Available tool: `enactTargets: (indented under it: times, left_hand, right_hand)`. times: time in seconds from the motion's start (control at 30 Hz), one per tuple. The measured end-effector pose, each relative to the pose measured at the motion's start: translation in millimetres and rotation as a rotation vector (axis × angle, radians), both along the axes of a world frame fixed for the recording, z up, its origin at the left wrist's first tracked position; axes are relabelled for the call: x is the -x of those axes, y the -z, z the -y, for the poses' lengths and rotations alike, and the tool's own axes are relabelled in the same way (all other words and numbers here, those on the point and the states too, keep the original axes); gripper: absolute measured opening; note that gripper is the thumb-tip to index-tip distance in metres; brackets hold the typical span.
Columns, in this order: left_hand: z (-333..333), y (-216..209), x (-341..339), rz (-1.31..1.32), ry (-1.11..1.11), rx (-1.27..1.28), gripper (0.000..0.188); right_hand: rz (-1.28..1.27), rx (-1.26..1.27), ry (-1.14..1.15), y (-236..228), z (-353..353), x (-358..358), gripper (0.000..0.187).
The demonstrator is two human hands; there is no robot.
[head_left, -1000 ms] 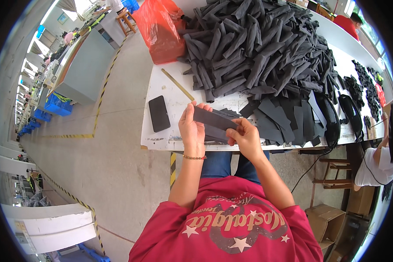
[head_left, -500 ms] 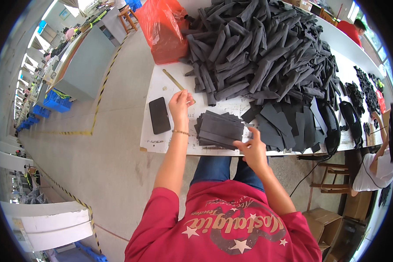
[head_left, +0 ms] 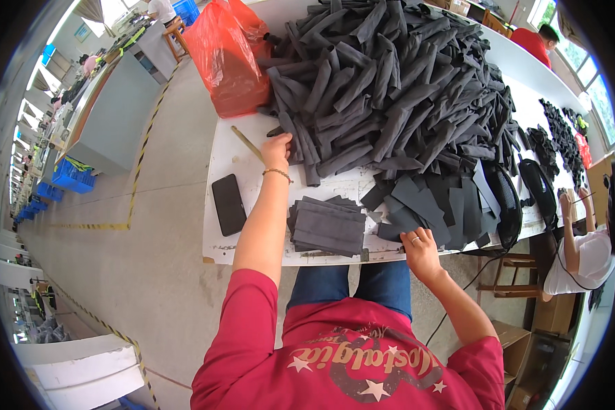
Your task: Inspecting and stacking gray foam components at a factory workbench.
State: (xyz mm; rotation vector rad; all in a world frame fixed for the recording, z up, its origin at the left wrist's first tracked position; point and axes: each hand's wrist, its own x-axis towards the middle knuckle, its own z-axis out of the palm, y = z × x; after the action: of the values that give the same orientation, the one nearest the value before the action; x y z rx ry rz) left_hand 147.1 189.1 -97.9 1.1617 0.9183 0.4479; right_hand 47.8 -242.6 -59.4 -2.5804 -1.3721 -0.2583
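My left hand [head_left: 277, 152] is at the left edge of a large heap of dark grey rolled fabric pieces [head_left: 383, 89]. Its fingers are closed at the end of one rolled piece [head_left: 289, 127]; the grip is partly hidden. A narrow brass-coloured strip [head_left: 246, 142] lies beside that hand. Fingers bent together, my right hand [head_left: 422, 251] grips the near edge of a dark flat panel [head_left: 391, 233] in a spread of similar panels [head_left: 424, 199]. Between my forearms sits a neat stack of dark grey fabric pieces [head_left: 329, 229].
A black phone [head_left: 229, 205] lies at the left of the white table [head_left: 215, 249]. An orange-red plastic bag [head_left: 229, 68] stands at the far left. Black mesh items [head_left: 510, 205] lie to the right. Another person [head_left: 581, 260] sits at the right, near a wooden stool [head_left: 516, 273].
My left hand has moved forward to the heap, past the strip. My right hand has left the side of the stack and gone right to the flat panels. The view has shifted slightly.
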Motion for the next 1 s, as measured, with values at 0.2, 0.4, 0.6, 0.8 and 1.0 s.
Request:
enactTargets:
  times: [0.2,0.4,0.6,0.8,1.0]
  left_hand:
    - [10,-31,37,0.286,0.074,0.092,0.028]
    - [8,-12,40,0.244,-0.066,0.324,0.034]
    - [17,3,15,0.19,-0.155,0.356,0.013]
    - [17,-11,23,0.15,-0.244,0.329,0.025]
    - [53,-81,69,0.401,-0.106,0.235,0.025]
  right_hand:
    - [-0.154,-0.168,0.041,8,6,-7,0.018]
    - [-0.435,-0.679,0.443,-40,-29,1,0.026]
    - [-0.424,-0.764,0.429,-36,-40,-8,0.018]
    - [-0.591,-0.593,0.425,-47,-54,7,0.035]
    - [-0.525,-0.72,0.21,-53,-68,3,0.017]
